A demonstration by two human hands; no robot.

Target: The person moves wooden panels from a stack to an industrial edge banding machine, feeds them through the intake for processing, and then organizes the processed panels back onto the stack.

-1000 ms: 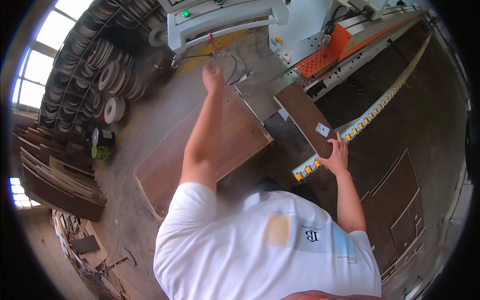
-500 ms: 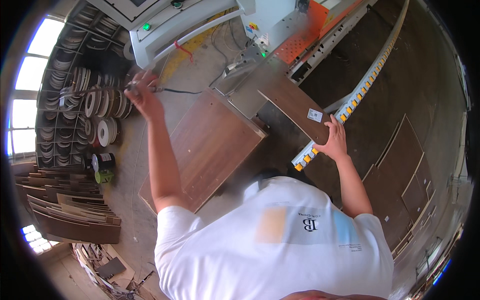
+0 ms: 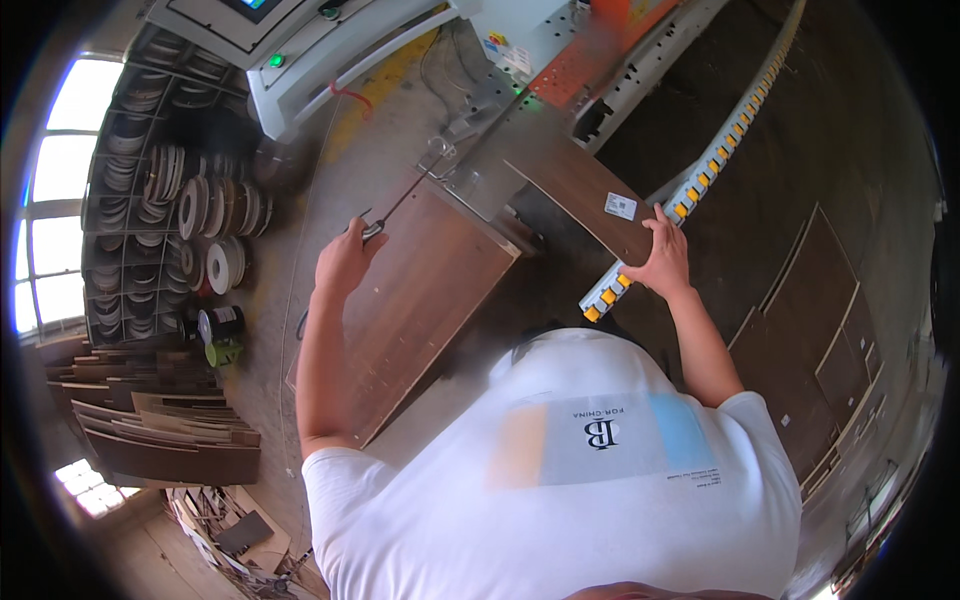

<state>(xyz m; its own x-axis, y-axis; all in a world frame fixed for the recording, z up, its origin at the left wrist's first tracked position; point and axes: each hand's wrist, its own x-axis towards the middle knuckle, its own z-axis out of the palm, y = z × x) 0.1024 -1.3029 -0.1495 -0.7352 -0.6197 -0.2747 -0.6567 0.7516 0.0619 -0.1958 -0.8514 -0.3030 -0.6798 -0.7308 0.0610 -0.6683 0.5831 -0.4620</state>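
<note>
My left hand (image 3: 343, 262) is closed around an air blow gun (image 3: 374, 230), whose long thin nozzle slants up and right toward the machine's metal table edge. Below it lies a large brown wood-grain panel (image 3: 420, 310). With thumb and fingers my right hand (image 3: 662, 255) grips the near right corner of a narrower brown board (image 3: 572, 190). A white label (image 3: 621, 206) is stuck on that board near my fingers. The board's far part rests at the metal table (image 3: 490, 165). Beside my right hand runs a grey rail with yellow rollers (image 3: 700, 182).
A grey-white machine (image 3: 350, 60) with a green lit button and an orange guard (image 3: 580, 65) stands ahead. Racks of edging rolls (image 3: 225, 205) are at left, above stacked board strips (image 3: 165, 430). Large brown panels (image 3: 800, 350) lie at right. A green-and-black bucket (image 3: 222, 335) is by the racks.
My left hand has come down and right, and the blow gun's nozzle has swung from pointing left to pointing up-right. My right hand stays on the board's corner; the view has shifted slightly.
</note>
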